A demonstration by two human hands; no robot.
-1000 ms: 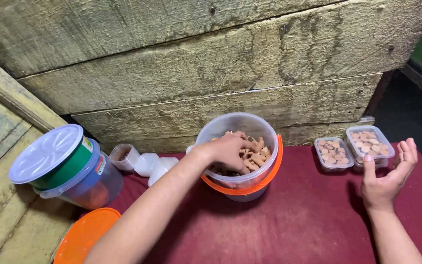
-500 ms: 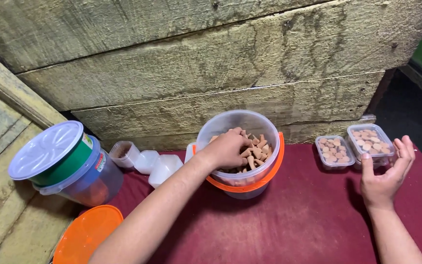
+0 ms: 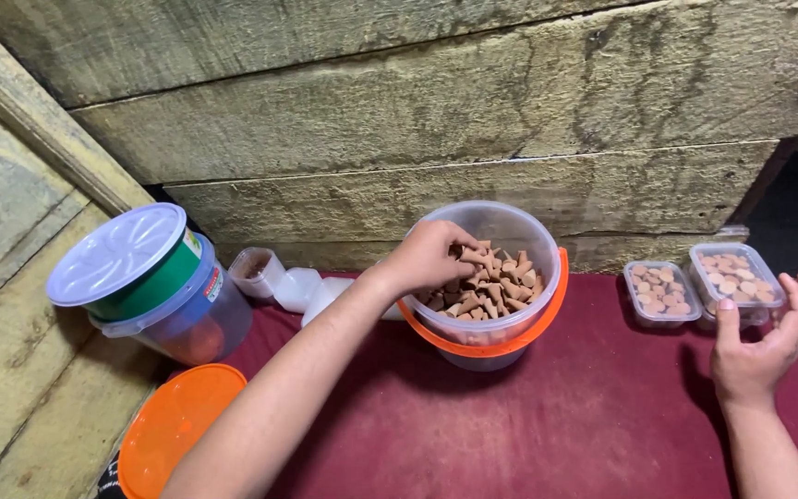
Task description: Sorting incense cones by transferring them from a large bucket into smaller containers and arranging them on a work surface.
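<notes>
I am watching my left hand (image 3: 431,257) dipping into the clear plastic bucket (image 3: 491,277) with the orange handle, its fingers curling together around a few of the small brown cones (image 3: 496,286) heaped inside. The bucket is standing on the dark red cloth (image 3: 547,416) against the rough plank wall (image 3: 417,120). My right hand (image 3: 764,342) is hovering open and empty, palm up, just in front of two small clear tubs (image 3: 699,288) filled with the same cones. At the far left, a lidded container (image 3: 154,286) is sitting behind an orange lid (image 3: 177,425).
</notes>
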